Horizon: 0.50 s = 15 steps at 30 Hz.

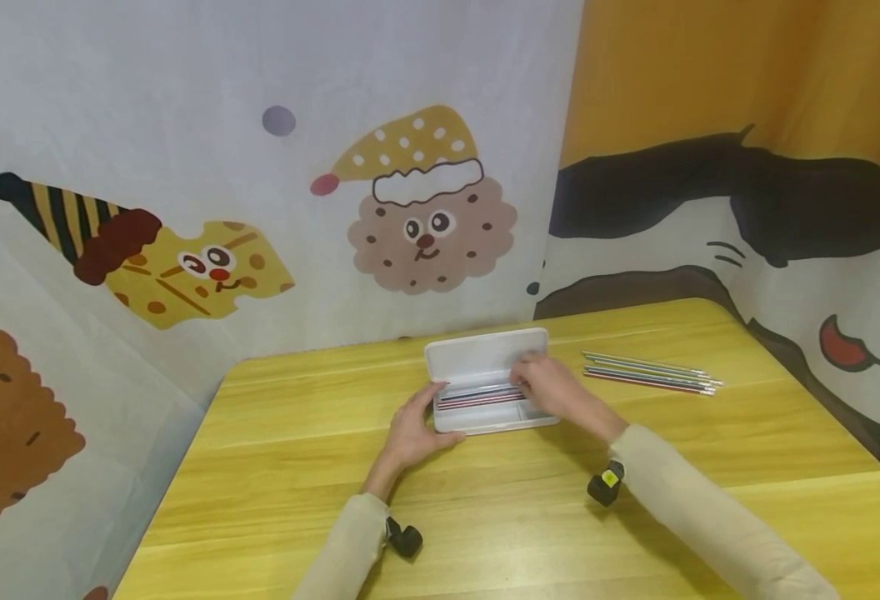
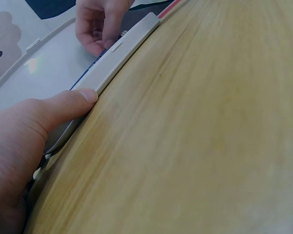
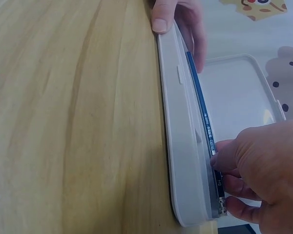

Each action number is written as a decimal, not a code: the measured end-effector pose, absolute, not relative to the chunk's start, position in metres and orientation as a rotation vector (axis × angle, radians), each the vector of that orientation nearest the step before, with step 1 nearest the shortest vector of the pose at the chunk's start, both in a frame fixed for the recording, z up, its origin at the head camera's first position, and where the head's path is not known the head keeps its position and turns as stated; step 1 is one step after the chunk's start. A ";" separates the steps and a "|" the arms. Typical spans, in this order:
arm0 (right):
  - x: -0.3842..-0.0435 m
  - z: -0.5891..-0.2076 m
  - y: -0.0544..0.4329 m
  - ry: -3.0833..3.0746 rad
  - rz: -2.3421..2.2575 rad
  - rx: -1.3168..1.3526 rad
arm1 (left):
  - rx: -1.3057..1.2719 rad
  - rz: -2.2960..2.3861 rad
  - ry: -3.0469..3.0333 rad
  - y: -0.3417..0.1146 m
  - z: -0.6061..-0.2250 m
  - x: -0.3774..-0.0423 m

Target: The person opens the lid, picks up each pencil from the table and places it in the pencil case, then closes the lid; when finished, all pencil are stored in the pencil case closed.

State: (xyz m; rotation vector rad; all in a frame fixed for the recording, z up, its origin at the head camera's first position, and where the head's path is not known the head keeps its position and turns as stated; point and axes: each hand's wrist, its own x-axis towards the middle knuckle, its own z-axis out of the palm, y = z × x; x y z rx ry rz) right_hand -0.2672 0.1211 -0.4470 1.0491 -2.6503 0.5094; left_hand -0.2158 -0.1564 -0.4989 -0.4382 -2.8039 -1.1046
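A white plastic pencil case lies on the table with its lid raised at the back. Several pencils lie lengthwise inside it. My left hand grips the case's left end, its thumb on the front wall and its other fingers round toward the back. At the right end, my right hand is over the case. Its thumb and fingers pinch a dark blue pencil near the metal eraser end, as the right wrist view shows. That pencil runs along the case, and its far tip is near my left fingers.
To the right of the case, a loose row of several pencils lies on the wooden table. A cartoon-printed cloth hangs behind the table. Each wrist carries a small black camera.
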 end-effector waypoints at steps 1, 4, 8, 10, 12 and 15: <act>-0.268 -0.448 0.121 -2.653 0.511 1.046 | -0.442 -1.103 -2.801 -0.156 -0.499 -0.216; -0.269 -0.449 0.119 -2.649 0.510 1.052 | -0.445 -1.106 -2.795 -0.156 -0.499 -0.215; -0.270 -0.449 0.117 -2.651 0.501 1.064 | -0.453 -1.115 -2.787 -0.157 -0.499 -0.216; -0.270 -0.449 0.116 -2.657 0.502 1.064 | -0.457 -1.111 -2.786 -0.157 -0.499 -0.216; -0.270 -0.449 0.115 -2.662 0.497 1.065 | -0.454 -1.105 -2.791 -0.157 -0.499 -0.216; -0.271 -0.450 0.114 -2.675 0.501 1.058 | -0.449 -1.109 -2.796 -0.157 -0.499 -0.215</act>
